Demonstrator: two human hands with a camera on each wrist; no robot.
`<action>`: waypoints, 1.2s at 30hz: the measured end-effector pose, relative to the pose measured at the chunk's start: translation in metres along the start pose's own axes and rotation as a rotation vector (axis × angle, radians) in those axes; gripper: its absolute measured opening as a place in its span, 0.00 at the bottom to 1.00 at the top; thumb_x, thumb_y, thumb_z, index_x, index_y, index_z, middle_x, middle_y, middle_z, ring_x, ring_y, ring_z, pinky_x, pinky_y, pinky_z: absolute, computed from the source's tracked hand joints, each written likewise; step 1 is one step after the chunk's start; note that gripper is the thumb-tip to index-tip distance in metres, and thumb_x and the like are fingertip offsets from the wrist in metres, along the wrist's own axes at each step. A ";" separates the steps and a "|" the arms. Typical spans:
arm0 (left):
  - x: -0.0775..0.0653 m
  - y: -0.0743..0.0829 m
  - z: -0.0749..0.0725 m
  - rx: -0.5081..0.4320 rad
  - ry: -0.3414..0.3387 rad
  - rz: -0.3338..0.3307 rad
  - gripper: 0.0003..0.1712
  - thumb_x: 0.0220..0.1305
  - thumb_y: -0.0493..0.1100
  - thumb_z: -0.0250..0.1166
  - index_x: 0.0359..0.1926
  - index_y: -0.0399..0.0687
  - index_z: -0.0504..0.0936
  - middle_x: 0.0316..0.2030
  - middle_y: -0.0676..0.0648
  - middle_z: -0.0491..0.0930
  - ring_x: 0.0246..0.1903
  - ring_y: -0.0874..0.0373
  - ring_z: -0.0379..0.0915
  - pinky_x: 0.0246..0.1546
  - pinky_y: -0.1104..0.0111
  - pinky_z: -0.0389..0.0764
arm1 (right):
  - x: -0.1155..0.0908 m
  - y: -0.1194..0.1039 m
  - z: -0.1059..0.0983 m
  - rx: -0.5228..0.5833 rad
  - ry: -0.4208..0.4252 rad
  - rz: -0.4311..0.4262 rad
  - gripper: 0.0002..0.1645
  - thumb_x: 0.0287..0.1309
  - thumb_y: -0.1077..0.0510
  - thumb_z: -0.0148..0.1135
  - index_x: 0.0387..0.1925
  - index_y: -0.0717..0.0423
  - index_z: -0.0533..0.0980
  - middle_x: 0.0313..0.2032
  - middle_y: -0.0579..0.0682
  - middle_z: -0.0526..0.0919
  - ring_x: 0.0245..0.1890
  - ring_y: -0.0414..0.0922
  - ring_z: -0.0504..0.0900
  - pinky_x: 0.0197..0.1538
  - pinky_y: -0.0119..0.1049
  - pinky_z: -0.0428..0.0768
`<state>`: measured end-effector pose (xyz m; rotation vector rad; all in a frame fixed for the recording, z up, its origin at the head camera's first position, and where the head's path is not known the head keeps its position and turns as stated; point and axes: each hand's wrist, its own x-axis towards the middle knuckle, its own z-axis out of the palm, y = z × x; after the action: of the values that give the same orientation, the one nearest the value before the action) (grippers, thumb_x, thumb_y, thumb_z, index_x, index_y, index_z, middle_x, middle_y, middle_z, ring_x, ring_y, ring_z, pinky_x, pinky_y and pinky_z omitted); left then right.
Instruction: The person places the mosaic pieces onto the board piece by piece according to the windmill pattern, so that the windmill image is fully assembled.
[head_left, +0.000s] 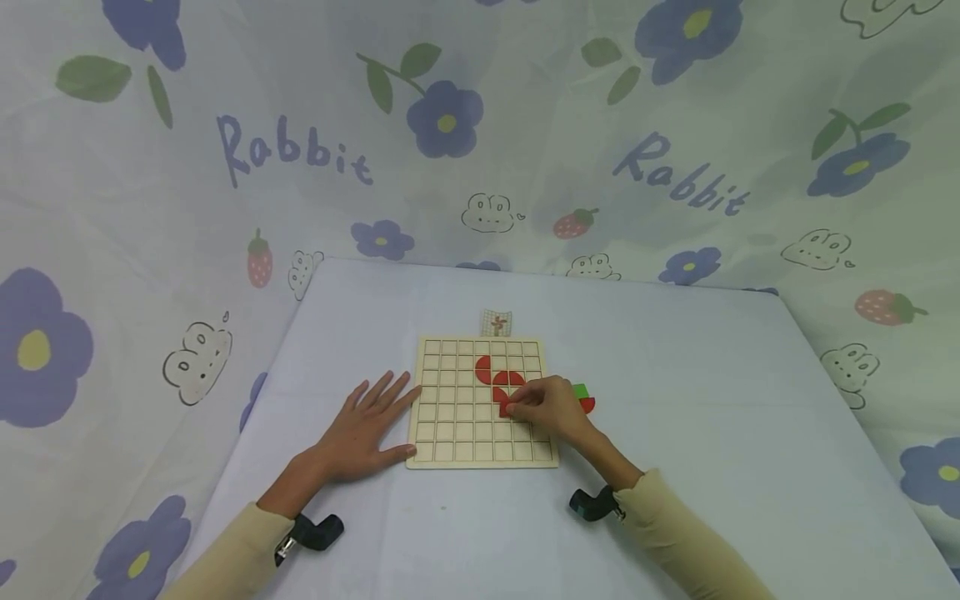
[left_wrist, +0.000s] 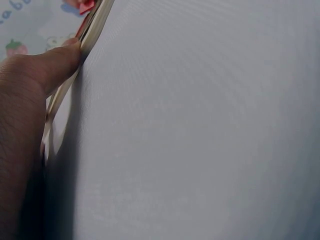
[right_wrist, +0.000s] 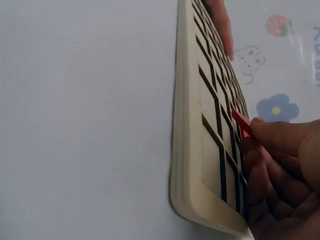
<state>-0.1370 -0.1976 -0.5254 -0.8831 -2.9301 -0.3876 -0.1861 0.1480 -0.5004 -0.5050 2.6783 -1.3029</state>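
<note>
Beige sleeves (head_left: 228, 558) came in nearest to my head view, on the near side of the board, and a black wrist camera (head_left: 321, 532) sat at each cuff. Beyond them I had the left hand (head_left: 360, 440) at the board's left edge, fingers straight and spread, with its thumb touching that edge. From the other side, the right hand (head_left: 553, 408) reached over the right half of the wooden grid board (head_left: 442, 460), pinching a red piece (head_left: 504, 410) between thumb and finger; I could not tell whether that piece was seated in a cell. Just past it, other red pieces (head_left: 483, 370) lay on the board, right of its middle. A green piece (head_left: 581, 390) lay beside the board's right edge, with more red next to it. At the board's far edge I saw a small patterned card (head_left: 497, 323), and well behind the board, a flowered cloth (head_left: 540, 158) lettered "Rabbit".
</note>
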 end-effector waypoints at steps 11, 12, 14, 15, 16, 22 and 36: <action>0.001 0.000 0.003 0.002 0.019 0.008 0.51 0.61 0.74 0.55 0.77 0.53 0.55 0.76 0.44 0.51 0.74 0.42 0.40 0.68 0.42 0.46 | -0.003 0.000 0.006 -0.147 0.005 -0.152 0.07 0.51 0.56 0.77 0.33 0.50 0.87 0.26 0.35 0.80 0.23 0.35 0.74 0.25 0.30 0.75; 0.001 0.000 0.003 0.002 0.020 0.008 0.51 0.61 0.73 0.56 0.77 0.53 0.56 0.75 0.44 0.51 0.74 0.42 0.40 0.68 0.42 0.46 | -0.003 -0.001 0.006 -0.163 -0.004 -0.171 0.08 0.51 0.55 0.76 0.34 0.51 0.87 0.27 0.36 0.80 0.23 0.35 0.73 0.25 0.29 0.74; 0.001 0.000 0.003 -0.002 0.023 0.009 0.51 0.61 0.73 0.56 0.77 0.52 0.56 0.75 0.43 0.51 0.74 0.42 0.40 0.68 0.42 0.46 | -0.003 -0.003 0.006 -0.220 -0.020 -0.212 0.08 0.52 0.56 0.76 0.35 0.51 0.88 0.28 0.37 0.80 0.24 0.35 0.72 0.25 0.29 0.73; 0.001 0.000 0.002 -0.004 0.022 0.008 0.51 0.61 0.73 0.56 0.77 0.52 0.56 0.75 0.43 0.51 0.74 0.42 0.40 0.68 0.42 0.45 | -0.003 -0.004 0.006 -0.256 -0.024 -0.226 0.07 0.53 0.56 0.75 0.36 0.51 0.88 0.28 0.37 0.80 0.24 0.35 0.72 0.25 0.29 0.73; 0.001 0.000 0.002 -0.004 0.019 0.008 0.51 0.61 0.73 0.55 0.77 0.52 0.56 0.75 0.43 0.51 0.74 0.42 0.40 0.68 0.42 0.45 | -0.003 -0.005 0.007 -0.300 -0.025 -0.241 0.07 0.53 0.56 0.75 0.36 0.50 0.88 0.29 0.37 0.79 0.24 0.35 0.72 0.25 0.29 0.72; 0.001 -0.001 0.001 -0.003 -0.005 -0.001 0.51 0.62 0.74 0.54 0.77 0.53 0.54 0.76 0.44 0.49 0.75 0.43 0.37 0.69 0.43 0.43 | 0.002 -0.012 0.003 -0.541 -0.038 -0.330 0.08 0.52 0.56 0.76 0.36 0.46 0.89 0.27 0.36 0.77 0.25 0.33 0.70 0.25 0.26 0.70; 0.001 0.000 0.001 -0.007 0.011 0.010 0.51 0.62 0.74 0.54 0.77 0.52 0.56 0.76 0.44 0.49 0.74 0.42 0.39 0.69 0.42 0.44 | 0.004 -0.014 0.002 -0.486 0.024 -0.312 0.07 0.53 0.62 0.74 0.36 0.51 0.88 0.29 0.40 0.80 0.26 0.35 0.73 0.27 0.28 0.73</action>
<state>-0.1378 -0.1974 -0.5260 -0.8940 -2.9152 -0.4015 -0.1860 0.1378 -0.4907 -0.9970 3.0250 -0.6920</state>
